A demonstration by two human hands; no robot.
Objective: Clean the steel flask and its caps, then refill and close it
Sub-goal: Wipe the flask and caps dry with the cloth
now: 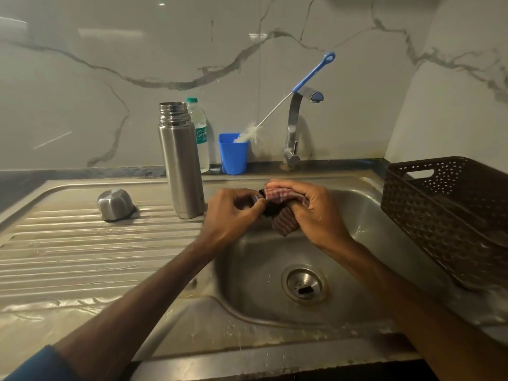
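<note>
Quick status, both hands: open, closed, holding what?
Left hand: closed, pinching a small dark item wrapped in the checked cloth.
Right hand: closed, gripping the checked cloth around that item.

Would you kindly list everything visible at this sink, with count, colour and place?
steel flask: one, silver, upright and uncapped on the drainboard
outer cap: one, silver, mouth down, left of the flask
water bottle: one, clear with a green cap, behind the flask
cup: one, blue, by the wall
bottle brush: one, blue handle, white bristles, leaning in the cup
tap: one, chrome, behind the basin
sink: one, steel
basket: one, brown, right of the basin
cloth: one, red-checked, over the basin
dark cap: one, black, mostly hidden in the cloth
left hand: pinches the dark cap
right hand: grips the cloth
</note>
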